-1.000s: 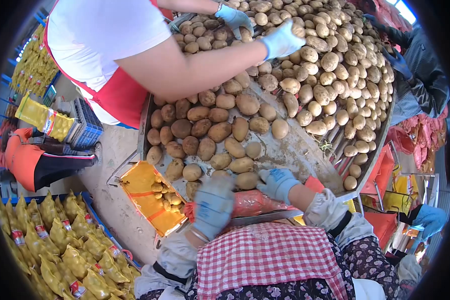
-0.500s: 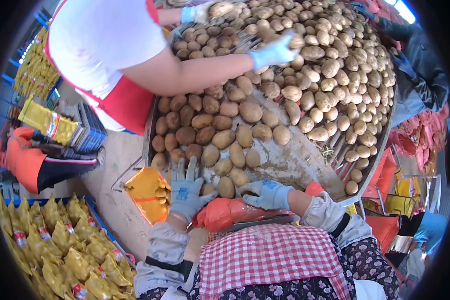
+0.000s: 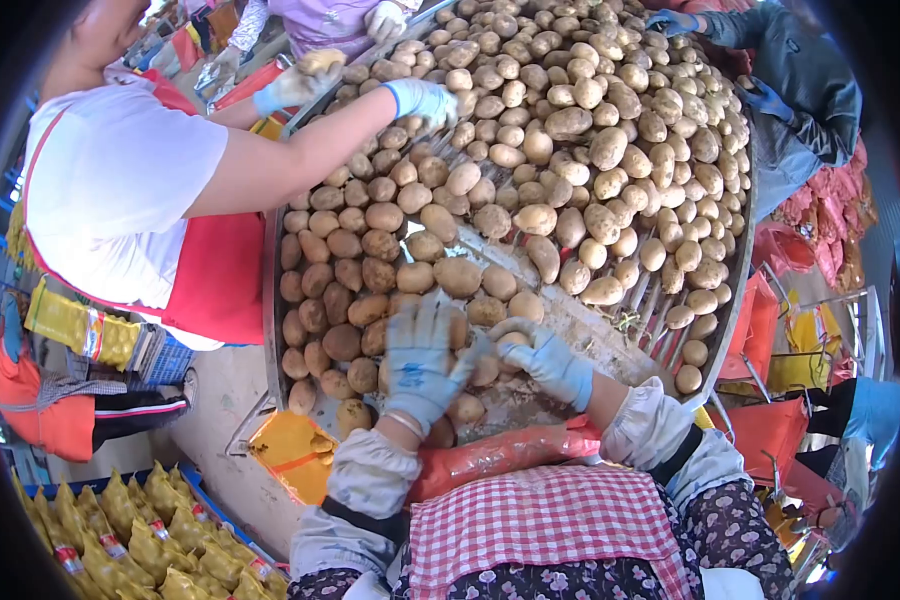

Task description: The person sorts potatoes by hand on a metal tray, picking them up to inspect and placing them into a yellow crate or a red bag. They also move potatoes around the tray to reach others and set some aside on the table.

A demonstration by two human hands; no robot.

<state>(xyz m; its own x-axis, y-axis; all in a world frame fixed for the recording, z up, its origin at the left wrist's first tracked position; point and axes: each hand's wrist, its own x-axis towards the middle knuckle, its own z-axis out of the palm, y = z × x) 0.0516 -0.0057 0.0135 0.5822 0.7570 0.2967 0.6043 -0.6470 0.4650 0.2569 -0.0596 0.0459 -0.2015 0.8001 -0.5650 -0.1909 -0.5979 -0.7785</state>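
Observation:
Both my hands wear light blue gloves and are over the near end of a metal table (image 3: 610,335) heaped with potatoes (image 3: 608,148). My left hand (image 3: 422,365) lies flat with its fingers spread on potatoes, slightly blurred. Beside it, my right hand (image 3: 550,365) curls its thumb and fingers round a potato (image 3: 514,341), still on the table. Several potatoes lie between and below the hands. A rolled red plastic padding (image 3: 500,460) runs along the table edge in front of my checked apron (image 3: 545,515).
At the left, a co-worker in a red apron (image 3: 215,275) reaches over the table, a potato in one gloved hand (image 3: 295,85). A worker in dark sleeves (image 3: 805,85) stands far right. An orange bag opening (image 3: 292,455) hangs by the left corner; filled yellow bags (image 3: 150,535) stand lower left.
My hands have moved forward over the potatoes, the left one also rightward. The potatoes near the left edge have spread toward me. The co-worker has drawn back to the left.

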